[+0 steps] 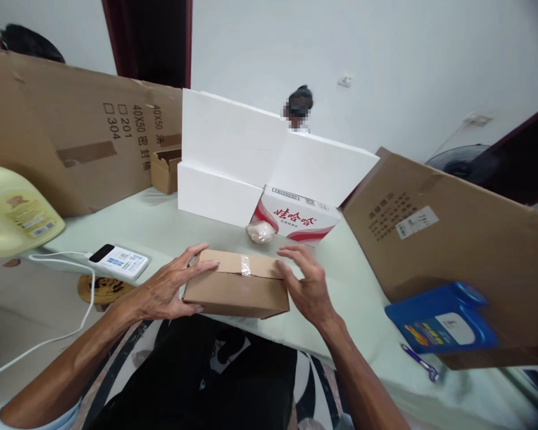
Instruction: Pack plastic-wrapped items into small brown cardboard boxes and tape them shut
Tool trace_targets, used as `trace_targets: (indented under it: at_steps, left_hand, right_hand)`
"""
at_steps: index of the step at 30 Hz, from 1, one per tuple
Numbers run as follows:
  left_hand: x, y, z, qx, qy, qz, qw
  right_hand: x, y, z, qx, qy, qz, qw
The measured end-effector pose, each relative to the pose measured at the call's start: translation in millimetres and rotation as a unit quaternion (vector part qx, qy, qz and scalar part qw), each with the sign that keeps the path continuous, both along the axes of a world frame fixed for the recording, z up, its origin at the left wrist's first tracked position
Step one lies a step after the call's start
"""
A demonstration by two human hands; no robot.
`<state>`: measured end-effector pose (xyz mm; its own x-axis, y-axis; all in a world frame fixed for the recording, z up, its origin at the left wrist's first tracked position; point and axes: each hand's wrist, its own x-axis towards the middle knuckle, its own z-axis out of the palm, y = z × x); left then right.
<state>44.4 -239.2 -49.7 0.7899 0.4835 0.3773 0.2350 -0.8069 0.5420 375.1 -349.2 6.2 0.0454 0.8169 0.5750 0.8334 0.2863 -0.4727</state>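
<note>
A small closed cardboard box (240, 292) lies in front of me at the table's near edge. A short strip of clear tape (245, 265) crosses the seam of its top. My left hand (174, 286) grips the left end, with fingers on the top and along the near side. At the right end, my right hand (307, 283) has its fingers apart, one fingertip touching the top edge near the corner. Just beyond the box sits a crumpled clear plastic bundle (260, 232), beside a red-and-white printed carton (296, 216).
White panels (233, 140) stand behind the table (161, 224), flanked by large cardboard sheets (85, 131). A white power bank (120, 261) with a cable and a yellow jug (15, 212) are left. Right are a blue bottle (443, 319) and purple pen-like tool (420, 362). A person (299, 107) is beyond the panels.
</note>
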Motion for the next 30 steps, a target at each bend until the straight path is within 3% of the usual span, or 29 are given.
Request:
trace_targets:
  at_steps: [3, 9, 13, 17, 21, 24, 27, 30]
  left_hand:
    - [-1, 1, -0.1, 0.011, 0.003, -0.007, 1.0]
    - [-5, 6, -9.6, 0.029, -0.018, -0.002, 0.999]
    - [-3, 8, -15.3, 0.052, -0.056, 0.032, 0.997]
    - [0, 8, -17.9, 0.048, -0.054, 0.05, 0.996]
    - [1, 8, -21.0, 0.045, -0.06, 0.05, 0.996]
    - [1, 4, -20.4, 0.043, -0.051, 0.052, 0.996]
    - [2, -1, -17.4, 0.032, -0.046, 0.043, 0.998]
    - [3, -4, -14.6, 0.015, -0.051, 0.035, 0.998]
  right_hand:
    - [39, -21, -22.4, -0.001, 0.006, -0.098, 0.995]
    - [121, -89, -92.8, -0.167, -0.041, -0.289, 0.942]
    - [138, -130, -126.7, -0.232, -0.048, -0.376, 0.896]
    - [135, -144, -148.3, -0.269, -0.044, -0.397, 0.877]
    - [135, -143, -156.4, -0.262, -0.025, -0.426, 0.865]
    - [137, -138, -152.4, -0.248, 0.002, -0.436, 0.865]
    - [137, -128, -138.6, -0.216, 0.034, -0.425, 0.878]
    - [129, -114, -110.9, -0.182, 0.066, -0.378, 0.905]
